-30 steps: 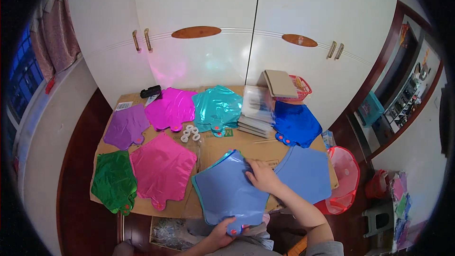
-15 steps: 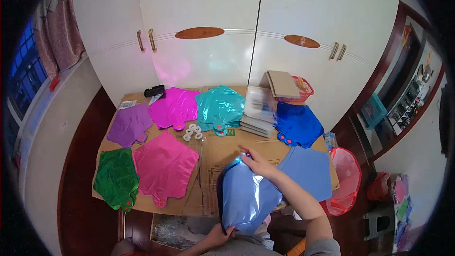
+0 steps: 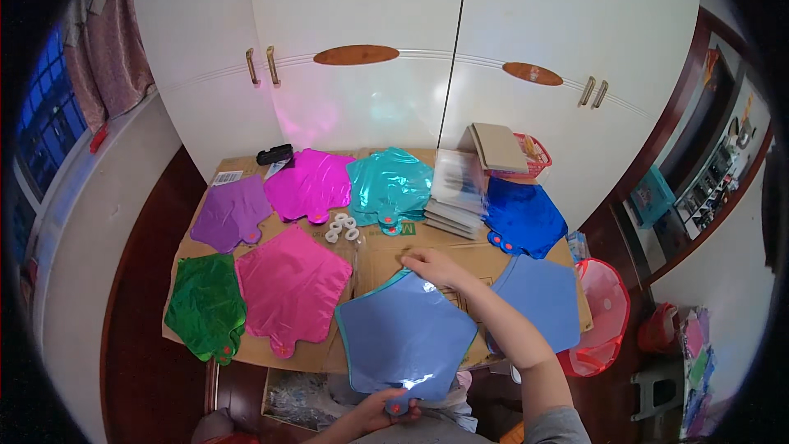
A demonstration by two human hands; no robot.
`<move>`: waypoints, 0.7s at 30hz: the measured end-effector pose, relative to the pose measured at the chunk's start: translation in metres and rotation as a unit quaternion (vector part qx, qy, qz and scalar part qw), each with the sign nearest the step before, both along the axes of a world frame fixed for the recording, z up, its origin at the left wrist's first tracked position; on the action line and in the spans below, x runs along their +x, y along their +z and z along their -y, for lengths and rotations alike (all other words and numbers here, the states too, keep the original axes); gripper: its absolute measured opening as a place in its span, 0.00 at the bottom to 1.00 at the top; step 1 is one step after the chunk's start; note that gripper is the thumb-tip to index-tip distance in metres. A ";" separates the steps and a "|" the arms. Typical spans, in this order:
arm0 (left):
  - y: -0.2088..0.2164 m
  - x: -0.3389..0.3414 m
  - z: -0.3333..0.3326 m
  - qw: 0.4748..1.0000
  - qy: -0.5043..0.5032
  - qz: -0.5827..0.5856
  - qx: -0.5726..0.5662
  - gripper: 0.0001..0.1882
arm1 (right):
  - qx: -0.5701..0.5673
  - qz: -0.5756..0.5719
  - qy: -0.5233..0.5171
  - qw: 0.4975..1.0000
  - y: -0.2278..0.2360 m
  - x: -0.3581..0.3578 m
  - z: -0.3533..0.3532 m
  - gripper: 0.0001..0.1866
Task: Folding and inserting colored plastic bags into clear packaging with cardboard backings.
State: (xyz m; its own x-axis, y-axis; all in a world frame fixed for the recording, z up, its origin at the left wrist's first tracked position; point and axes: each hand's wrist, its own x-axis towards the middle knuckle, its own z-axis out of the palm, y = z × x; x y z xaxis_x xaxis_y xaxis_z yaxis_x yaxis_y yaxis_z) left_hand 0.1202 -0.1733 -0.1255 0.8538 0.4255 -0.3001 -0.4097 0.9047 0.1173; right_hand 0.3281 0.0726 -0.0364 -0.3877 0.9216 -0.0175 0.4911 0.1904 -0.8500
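Note:
My left hand (image 3: 380, 411) is closed on the bottom end of a flat blue pentagon-shaped foil piece (image 3: 403, 333), beside its rounded tab (image 3: 398, 407) with a red dot. At the opposite corner my right hand (image 3: 431, 267) pinches the top edge, which shows a turquoise rim. Stretched between both hands, the piece overhangs the table's front edge. To its right lies a plain blue sheet (image 3: 538, 304), partly behind my right forearm. A pink foil piece (image 3: 294, 292) and a green one (image 3: 205, 308) lie to the left.
Purple (image 3: 230, 214), magenta (image 3: 311, 183), turquoise (image 3: 389, 189) and dark blue (image 3: 526, 218) foil pieces line the back of the cardboard-covered table (image 3: 386, 255). White rolls (image 3: 342, 228) sit mid-table. Clear-wrapped stacks (image 3: 456, 189) and a red basket (image 3: 534, 156) stand behind. A red bin (image 3: 604, 312) is at the right.
The blue foil piece has swung from folded and tilted to spread flat, facing up, with its left corner moved left. My right hand has shifted slightly left.

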 end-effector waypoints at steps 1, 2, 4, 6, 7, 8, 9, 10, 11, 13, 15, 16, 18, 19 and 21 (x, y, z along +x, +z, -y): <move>-0.003 -0.001 -0.001 1.000 -0.009 0.019 -0.008 0.19 | 0.037 0.011 0.015 0.999 -0.002 -0.005 -0.002 0.19; -0.005 -0.001 -0.002 0.999 -0.018 0.038 -0.015 0.19 | 0.074 0.022 0.030 0.997 -0.002 -0.008 -0.004 0.19; 0.007 -0.002 -0.003 1.000 -0.027 0.001 -0.013 0.19 | 0.019 0.072 0.087 0.993 0.004 -0.013 -0.016 0.18; 0.034 0.000 -0.006 0.993 -0.034 -0.109 0.006 0.20 | -0.006 0.094 0.107 0.990 0.003 -0.014 -0.021 0.16; 0.033 0.000 -0.006 0.995 -0.032 -0.098 0.003 0.20 | -0.003 0.090 0.100 0.991 0.000 -0.014 -0.023 0.16; 0.031 -0.001 -0.006 0.996 -0.029 -0.088 0.000 0.21 | -0.001 0.087 0.094 0.992 -0.004 -0.014 -0.025 0.15; 0.028 -0.001 -0.005 0.997 -0.027 -0.076 -0.004 0.22 | 0.018 0.100 0.076 0.992 -0.008 -0.013 -0.026 0.15; 0.024 0.000 -0.005 0.996 -0.027 -0.083 -0.015 0.22 | 0.038 0.113 0.059 0.991 -0.011 -0.011 -0.027 0.15; 0.019 0.000 -0.006 0.995 -0.027 -0.090 -0.026 0.23 | 0.057 0.126 0.041 0.990 -0.014 -0.009 -0.028 0.15; 0.011 0.002 -0.005 0.995 -0.021 -0.094 -0.039 0.24 | 0.060 0.139 0.047 0.987 -0.010 -0.007 -0.029 0.15; 0.007 0.003 -0.004 0.995 -0.009 -0.090 -0.038 0.25 | 0.054 0.127 0.051 0.989 -0.003 -0.009 -0.025 0.15; 0.007 0.002 -0.003 0.996 -0.005 -0.078 -0.040 0.25 | 0.046 0.109 0.053 0.992 0.004 -0.013 -0.021 0.16; 0.011 0.002 -0.004 0.998 0.003 -0.054 -0.042 0.23 | 0.037 0.115 0.068 0.990 0.009 -0.014 -0.020 0.17; 0.013 0.001 -0.004 0.998 0.000 -0.052 -0.044 0.23 | 0.036 0.139 0.082 0.986 0.010 -0.013 -0.022 0.17; 0.015 0.000 -0.005 0.998 -0.007 -0.049 -0.046 0.22 | -0.021 0.121 0.075 0.990 0.006 -0.010 -0.025 0.17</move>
